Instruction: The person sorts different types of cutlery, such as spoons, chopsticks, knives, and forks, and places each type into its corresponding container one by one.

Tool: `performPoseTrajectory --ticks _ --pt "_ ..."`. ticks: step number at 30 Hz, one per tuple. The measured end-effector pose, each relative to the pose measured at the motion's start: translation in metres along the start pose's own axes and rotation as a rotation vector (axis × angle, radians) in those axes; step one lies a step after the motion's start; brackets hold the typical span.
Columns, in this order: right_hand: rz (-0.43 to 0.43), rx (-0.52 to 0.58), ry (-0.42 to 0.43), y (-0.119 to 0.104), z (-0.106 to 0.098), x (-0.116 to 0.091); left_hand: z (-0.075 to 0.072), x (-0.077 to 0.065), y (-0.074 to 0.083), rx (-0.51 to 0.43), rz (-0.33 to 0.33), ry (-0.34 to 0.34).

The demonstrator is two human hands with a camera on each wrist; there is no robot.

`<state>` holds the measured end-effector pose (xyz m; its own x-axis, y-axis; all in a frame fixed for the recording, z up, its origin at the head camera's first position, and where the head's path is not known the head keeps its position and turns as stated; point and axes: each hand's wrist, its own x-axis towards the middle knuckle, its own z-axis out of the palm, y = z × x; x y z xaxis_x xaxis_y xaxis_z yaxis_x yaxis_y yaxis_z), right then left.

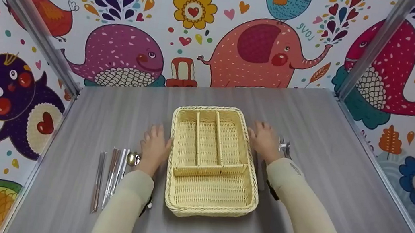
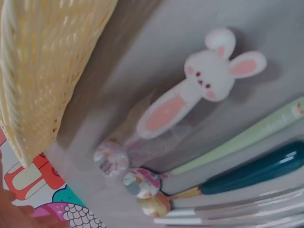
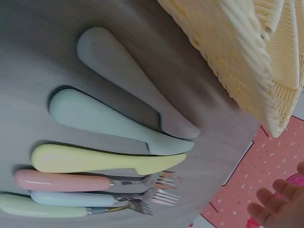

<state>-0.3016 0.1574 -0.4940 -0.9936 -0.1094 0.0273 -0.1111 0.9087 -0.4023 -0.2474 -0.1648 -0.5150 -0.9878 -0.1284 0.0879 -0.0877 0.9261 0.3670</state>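
Note:
A cream woven cutlery basket (image 1: 206, 169) with several compartments stands in the middle of the table, with nothing in it. My left hand (image 1: 155, 147) is at its left side, fingers loosely extended; the head view does not settle whether it touches the rim. Along the right side lies my right hand (image 1: 265, 141), also loosely spread near the rim. Left of the basket, the left wrist view shows a rabbit-handled spoon (image 2: 171, 109), a green-handled spoon (image 2: 232, 137) and a teal-handled spoon (image 2: 251, 168). Three knives (image 3: 118, 121) and three forks (image 3: 66, 181) appear in the right wrist view.
Wrapped chopsticks (image 1: 112, 172) lie on the table (image 1: 69, 202) left of the spoons, partly behind my left forearm. A cartoon-printed wall (image 1: 196, 50) stands behind the table, with metal posts (image 1: 375, 46) at its corners.

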Motion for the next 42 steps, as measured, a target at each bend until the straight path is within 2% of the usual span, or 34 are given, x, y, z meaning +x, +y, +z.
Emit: performPoseTrajectory --ticks 6,10,14,17,21,24,32,42 --pt "0.049 0.012 -0.026 0.016 0.007 -0.008 0.001 -0.002 0.002 -0.002 -0.014 -0.036" --pt "0.059 -0.052 -0.066 0.026 0.013 -0.014 0.002 -0.004 0.004 -0.003 -0.003 -0.058" --pt "0.013 -0.156 -0.112 0.033 0.024 -0.02 0.006 -0.007 0.005 0.004 0.031 -0.072" --pt "-0.022 -0.17 -0.163 0.038 0.034 -0.024 0.008 -0.009 0.004 0.019 0.057 -0.104" --pt "-0.03 -0.145 -0.214 0.043 0.043 -0.029 0.011 -0.011 0.002 0.028 0.063 -0.168" --pt "-0.012 -0.129 -0.223 0.044 0.048 -0.032 0.012 -0.011 0.002 0.027 0.06 -0.186" --pt "0.063 -0.08 -0.228 0.04 0.052 -0.034 0.016 -0.011 -0.001 0.007 0.052 -0.186" --pt "0.148 0.036 -0.223 0.035 0.043 -0.039 0.02 -0.012 -0.002 -0.003 0.044 -0.158"
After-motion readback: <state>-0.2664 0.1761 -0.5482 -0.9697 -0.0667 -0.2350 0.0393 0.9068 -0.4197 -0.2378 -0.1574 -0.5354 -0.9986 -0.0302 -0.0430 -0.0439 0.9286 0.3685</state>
